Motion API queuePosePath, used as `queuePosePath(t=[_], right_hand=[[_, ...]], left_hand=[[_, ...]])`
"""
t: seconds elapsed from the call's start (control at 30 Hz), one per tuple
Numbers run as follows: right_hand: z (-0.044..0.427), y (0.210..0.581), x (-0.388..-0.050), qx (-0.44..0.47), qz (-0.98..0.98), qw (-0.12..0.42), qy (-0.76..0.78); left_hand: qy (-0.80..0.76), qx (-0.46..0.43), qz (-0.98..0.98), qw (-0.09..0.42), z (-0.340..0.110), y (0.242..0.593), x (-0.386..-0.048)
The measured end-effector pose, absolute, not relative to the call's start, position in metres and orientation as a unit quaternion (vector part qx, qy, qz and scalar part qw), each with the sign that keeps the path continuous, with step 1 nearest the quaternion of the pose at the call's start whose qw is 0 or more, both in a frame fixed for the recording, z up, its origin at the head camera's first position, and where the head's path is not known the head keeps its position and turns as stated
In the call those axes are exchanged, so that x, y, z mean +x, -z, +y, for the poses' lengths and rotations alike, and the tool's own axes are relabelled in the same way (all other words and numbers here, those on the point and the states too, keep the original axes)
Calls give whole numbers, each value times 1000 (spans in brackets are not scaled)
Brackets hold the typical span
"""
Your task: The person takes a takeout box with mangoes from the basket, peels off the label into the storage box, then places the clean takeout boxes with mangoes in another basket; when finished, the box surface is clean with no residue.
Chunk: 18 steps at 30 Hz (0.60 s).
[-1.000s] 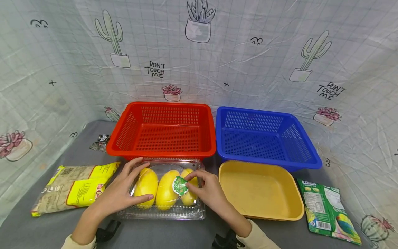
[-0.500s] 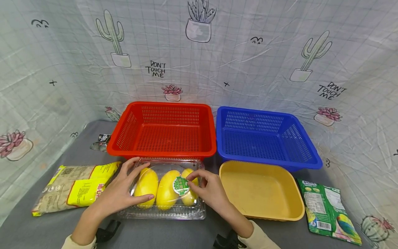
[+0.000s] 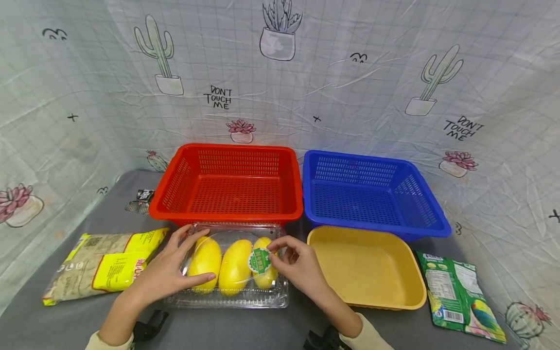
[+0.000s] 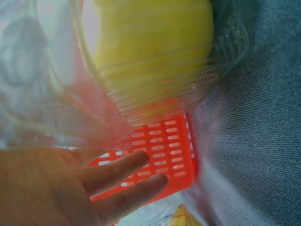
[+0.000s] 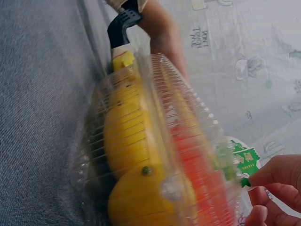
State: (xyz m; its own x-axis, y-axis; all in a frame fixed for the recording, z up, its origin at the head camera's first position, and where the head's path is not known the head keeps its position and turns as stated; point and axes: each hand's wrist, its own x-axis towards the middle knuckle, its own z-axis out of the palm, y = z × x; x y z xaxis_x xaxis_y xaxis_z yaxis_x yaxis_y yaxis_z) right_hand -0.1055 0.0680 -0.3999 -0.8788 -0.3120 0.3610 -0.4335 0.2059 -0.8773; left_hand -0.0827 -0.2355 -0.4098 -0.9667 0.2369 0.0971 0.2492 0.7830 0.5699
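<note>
In the head view, a clear plastic box (image 3: 227, 300) with its lid down holds three yellow mangoes (image 3: 235, 266). My right hand (image 3: 302, 267) pinches the right edge of a round green-and-white sticker (image 3: 259, 261) between thumb and forefinger. The right wrist view shows the sticker (image 5: 244, 159) standing up from the lid at the pinched edge; how much still adheres I cannot tell. My left hand (image 3: 168, 267) rests on the left side of the box, thumb and fingers spread. In the left wrist view, two of its fingers (image 4: 127, 172) lie straight beside the box.
Behind the box stands a red basket (image 3: 227, 214), with a blue basket (image 3: 376, 226) to its right. A yellow tray (image 3: 367, 267) is right of my right hand. A yellow-and-beige bag (image 3: 105, 262) lies left, a green packet (image 3: 459, 294) far right, and a small black packet (image 3: 142, 201) near the red basket.
My right hand has moved slightly right, and the sticker has shifted right with it, away from the middle mango. The left hand and the box have stayed put.
</note>
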Motion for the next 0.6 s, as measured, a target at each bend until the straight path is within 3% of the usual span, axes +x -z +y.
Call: queuePosePath(t=[0.6], right_hand=[[90, 393, -99, 190, -748, 1, -635]], left_hand=[[326, -116, -938, -24, -237, 406, -83]])
